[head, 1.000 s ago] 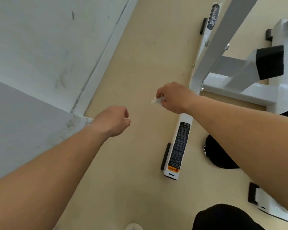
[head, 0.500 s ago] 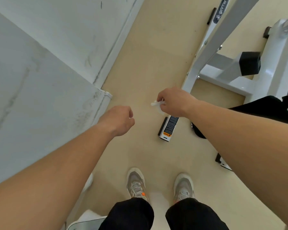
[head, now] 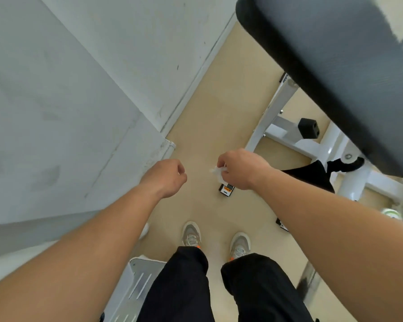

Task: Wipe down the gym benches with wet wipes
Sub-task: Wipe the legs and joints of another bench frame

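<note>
A beige floor (head: 219, 117) runs from 6 o'clock up to 12 o'clock, alongside a pale wall (head: 79, 89). Your left shoe (head: 191, 235) and right shoe (head: 240, 246) stand on it near 6 o'clock. A white bench frame (head: 269, 115) rests on it toward 2 o'clock, its foot with an orange label (head: 227, 190) near centre. A ribbed white plate (head: 142, 277) sits at 7 o'clock.

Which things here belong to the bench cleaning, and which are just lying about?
For the job: small white crumpled wet wipe, pinched in the right hand; black padded bench cushion; white metal bench frame.
Lying about: black cloth beside the frame; white slotted plastic object.
</note>
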`<state>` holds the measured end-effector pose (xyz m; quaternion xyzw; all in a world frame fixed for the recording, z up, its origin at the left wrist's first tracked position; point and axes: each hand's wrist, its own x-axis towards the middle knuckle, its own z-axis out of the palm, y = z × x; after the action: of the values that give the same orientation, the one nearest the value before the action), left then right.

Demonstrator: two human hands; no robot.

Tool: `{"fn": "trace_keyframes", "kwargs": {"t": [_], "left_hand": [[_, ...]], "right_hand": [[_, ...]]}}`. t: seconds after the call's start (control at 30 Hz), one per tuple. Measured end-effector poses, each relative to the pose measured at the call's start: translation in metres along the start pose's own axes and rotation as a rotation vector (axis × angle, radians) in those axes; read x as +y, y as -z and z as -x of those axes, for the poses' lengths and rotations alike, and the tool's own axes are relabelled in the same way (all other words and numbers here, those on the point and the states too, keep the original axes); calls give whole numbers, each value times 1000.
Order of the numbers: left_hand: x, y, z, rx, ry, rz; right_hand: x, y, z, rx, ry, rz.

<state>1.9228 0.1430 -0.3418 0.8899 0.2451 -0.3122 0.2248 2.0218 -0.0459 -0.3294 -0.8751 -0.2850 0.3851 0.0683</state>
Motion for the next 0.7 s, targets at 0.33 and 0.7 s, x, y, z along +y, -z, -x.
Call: {"fn": "trace_keyframes", "kwargs": {"t": [0.33,0.7], "left_hand": [[33,84,176,47,30,81],[-28,126,288,266,199,310]], "right_hand": [[-78,125,146,28,13,77],[-213,160,187,-21,273,417]]}}
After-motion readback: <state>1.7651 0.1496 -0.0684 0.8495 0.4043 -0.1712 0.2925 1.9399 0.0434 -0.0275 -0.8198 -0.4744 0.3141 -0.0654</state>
